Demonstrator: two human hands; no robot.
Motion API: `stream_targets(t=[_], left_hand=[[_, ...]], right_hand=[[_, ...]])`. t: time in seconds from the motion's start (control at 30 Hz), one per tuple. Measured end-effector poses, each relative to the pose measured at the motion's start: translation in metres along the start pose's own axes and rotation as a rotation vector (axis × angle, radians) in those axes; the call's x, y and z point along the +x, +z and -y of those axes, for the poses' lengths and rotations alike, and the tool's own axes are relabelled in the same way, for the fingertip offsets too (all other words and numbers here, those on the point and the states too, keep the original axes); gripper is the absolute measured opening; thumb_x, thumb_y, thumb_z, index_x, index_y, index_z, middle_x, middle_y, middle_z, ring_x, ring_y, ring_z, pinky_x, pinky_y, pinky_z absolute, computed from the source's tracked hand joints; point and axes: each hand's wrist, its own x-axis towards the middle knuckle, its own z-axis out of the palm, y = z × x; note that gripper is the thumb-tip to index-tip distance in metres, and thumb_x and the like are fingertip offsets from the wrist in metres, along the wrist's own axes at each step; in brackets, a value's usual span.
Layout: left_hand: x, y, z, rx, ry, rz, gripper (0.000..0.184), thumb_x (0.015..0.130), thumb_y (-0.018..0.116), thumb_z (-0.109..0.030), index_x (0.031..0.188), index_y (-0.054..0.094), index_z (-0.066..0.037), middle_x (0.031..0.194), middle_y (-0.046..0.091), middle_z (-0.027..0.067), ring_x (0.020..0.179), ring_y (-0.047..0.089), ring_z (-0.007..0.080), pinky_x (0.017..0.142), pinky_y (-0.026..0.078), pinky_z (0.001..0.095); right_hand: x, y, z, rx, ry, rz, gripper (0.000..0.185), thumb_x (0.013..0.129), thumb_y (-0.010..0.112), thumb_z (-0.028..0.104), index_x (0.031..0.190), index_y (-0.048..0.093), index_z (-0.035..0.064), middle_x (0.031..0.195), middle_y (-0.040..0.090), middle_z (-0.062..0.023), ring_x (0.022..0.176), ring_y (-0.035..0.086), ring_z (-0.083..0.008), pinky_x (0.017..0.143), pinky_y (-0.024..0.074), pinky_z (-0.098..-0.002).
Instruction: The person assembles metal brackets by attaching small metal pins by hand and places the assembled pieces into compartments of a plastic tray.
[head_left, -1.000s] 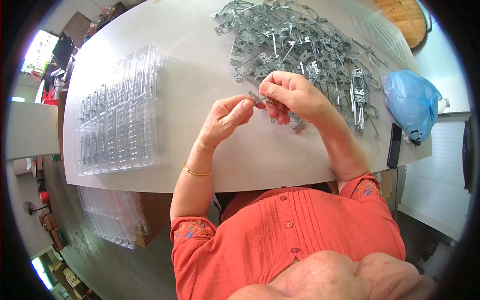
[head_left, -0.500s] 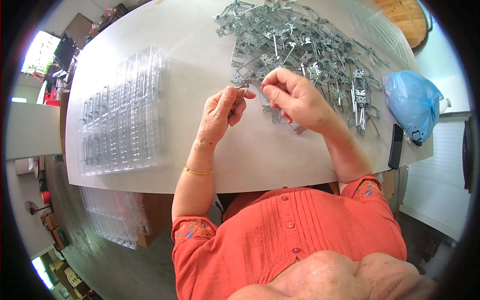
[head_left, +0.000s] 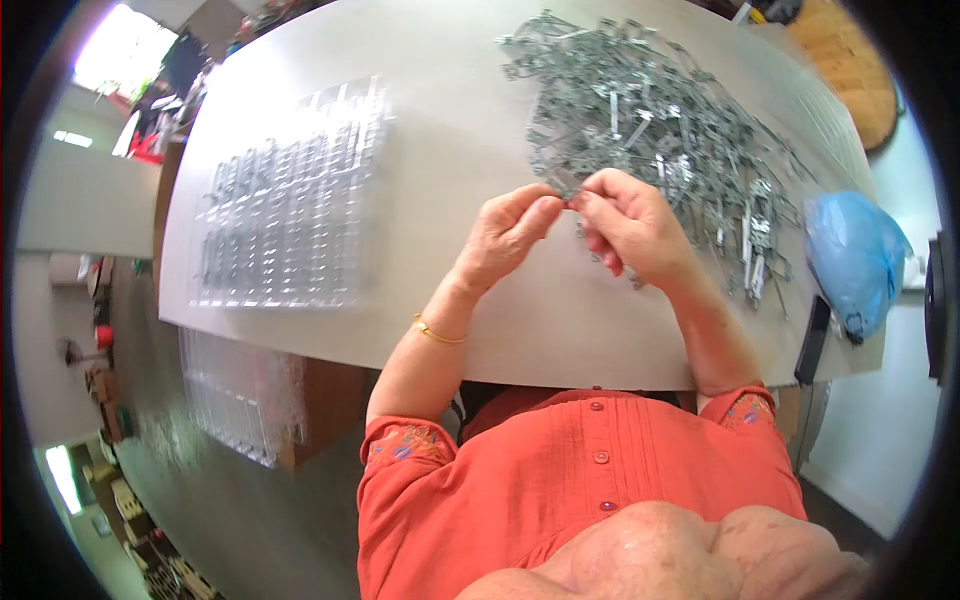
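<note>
My left hand (head_left: 508, 235) and my right hand (head_left: 635, 228) meet fingertip to fingertip over the near edge of a pile of grey metal parts (head_left: 640, 120). Between the pinched fingers is a small metal part (head_left: 568, 196), mostly covered and blurred. Both thumbs press against their index fingers. To the left on the table lies a clear plastic tray (head_left: 290, 200) with rows of compartments, some holding thin metal pieces.
A blue plastic bag (head_left: 858, 262) sits at the table's right edge, with a black phone (head_left: 812, 340) beside it. More clear trays (head_left: 240, 395) are below the table's left front edge, next to a brown box (head_left: 330, 405). A round wooden top (head_left: 840, 70) stands at the upper right.
The view has turned, so the table contents appear shifted right. My hands were apart half a second ago, the left one holding a small part; now their fingertips are together.
</note>
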Motion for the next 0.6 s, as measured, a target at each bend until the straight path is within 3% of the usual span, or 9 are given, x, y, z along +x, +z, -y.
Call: stream_targets(t=[0.23,0.5,0.6], left_hand=[[0.001,-0.006,0.007,0.11,0.12,-0.016,0.032,0.105,0.065,-0.032,0.101,0.072,-0.001,0.072,0.053,-0.0037,0.069,0.046,0.0058,0.06,0.041,0.0254],[0.002,-0.009,0.003,-0.023,0.038,0.022,0.044,0.108,0.058,-0.042,0.11,0.074,-0.002,0.075,0.053,-0.0049,0.072,0.048,0.0061,0.066,0.044,0.0244],[0.002,-0.011,0.003,-0.052,0.015,0.041,0.045,0.108,0.058,-0.044,0.113,0.074,-0.002,0.076,0.054,-0.0054,0.074,0.049,0.0058,0.067,0.045,0.024]], right_hand=[[-0.001,-0.001,0.004,0.022,0.011,0.069,0.02,0.107,0.058,0.024,0.102,0.062,0.0057,0.068,0.06,-0.0002,0.048,0.051,-0.0052,0.041,0.0407,-0.022],[-0.003,-0.018,0.012,-0.137,0.029,0.139,0.018,0.106,0.06,0.024,0.102,0.062,0.0065,0.067,0.059,0.0018,0.048,0.05,-0.0043,0.043,0.0395,-0.02],[0.0,-0.025,0.008,-0.121,-0.085,0.005,0.016,0.106,0.06,0.023,0.104,0.062,0.0074,0.079,0.066,-0.0001,0.054,0.055,-0.0048,0.047,0.0423,-0.0204]])
